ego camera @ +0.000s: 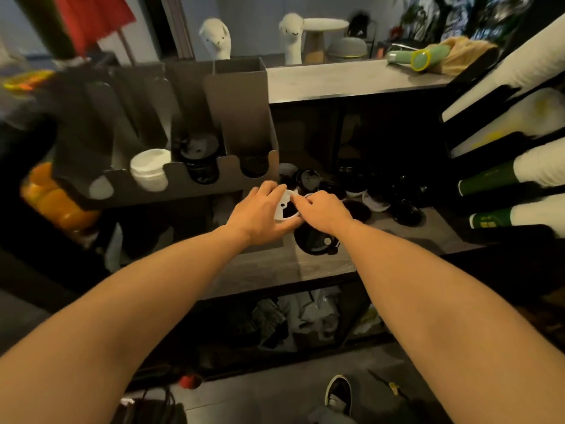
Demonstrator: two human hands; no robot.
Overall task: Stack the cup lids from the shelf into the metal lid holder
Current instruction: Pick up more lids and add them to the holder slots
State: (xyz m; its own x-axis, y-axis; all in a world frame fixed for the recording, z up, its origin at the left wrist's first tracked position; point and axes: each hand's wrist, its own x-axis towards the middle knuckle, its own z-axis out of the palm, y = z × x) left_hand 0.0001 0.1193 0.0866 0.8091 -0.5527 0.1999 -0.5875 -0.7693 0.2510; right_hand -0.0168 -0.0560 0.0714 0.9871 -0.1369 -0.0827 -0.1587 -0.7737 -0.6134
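1. Currently L hand (263,209) grips a white lid (282,206): fingers curl over its top rim, thumb sits under the bottom rim.
2. R hand (324,209) has fingers bent, tips pinching the same lid's right edge, so both hands meet on it.
3. White lid is round, thin and tilted up toward the camera, w/ a small hole near its left side. Centre looks dark; can't tell why.
4. It's held just above the shelf (275,267), over a black lid (312,243) lying flat there, near the front right corner of the lid holder (241,111).
5. Lid holder is grey metal w/ slanted slots, up and left of the hands. One slot has a stack of white lids (149,172); the next has a stack of black lids (200,162).
6. More loose black lids (385,203) are piled at the back of the shelf, behind and right of the hands.
7. Both forearms are bare and reach fwd from the bottom corners, wrists approx level, backs of hands up.
8. Sleeves of cups (526,175) lie slanted in a rack at far right.
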